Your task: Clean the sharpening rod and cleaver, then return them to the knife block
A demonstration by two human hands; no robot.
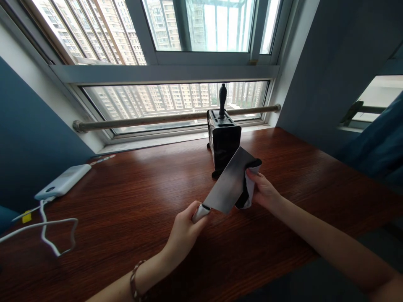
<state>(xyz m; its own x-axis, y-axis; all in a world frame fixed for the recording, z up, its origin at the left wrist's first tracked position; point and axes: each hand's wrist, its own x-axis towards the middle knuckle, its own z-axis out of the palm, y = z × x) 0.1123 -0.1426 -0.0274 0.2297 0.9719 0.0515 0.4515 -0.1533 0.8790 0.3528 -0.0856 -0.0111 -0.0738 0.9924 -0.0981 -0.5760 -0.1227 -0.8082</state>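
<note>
My left hand (187,226) is closed around the pale handle of a cleaver (227,182). The broad grey blade slants up and to the right over the table. At its far right edge, my right hand (263,191) pinches a black and white cloth (250,184) that lies against the blade, thumb on the near side. The fingers behind the cloth are hidden. Just beyond the blade stands a black knife block (225,142) with one dark-handled tool (222,100) upright in its top. The blade overlaps the block's lower right part in view.
The reddish-brown wooden table (151,184) runs to a window sill. A white power bank (63,181) with white cables (47,235) lies at the left. Behind the block, a horizontal rail (151,121) crosses the window. A blue curtain (378,134) hangs at the right.
</note>
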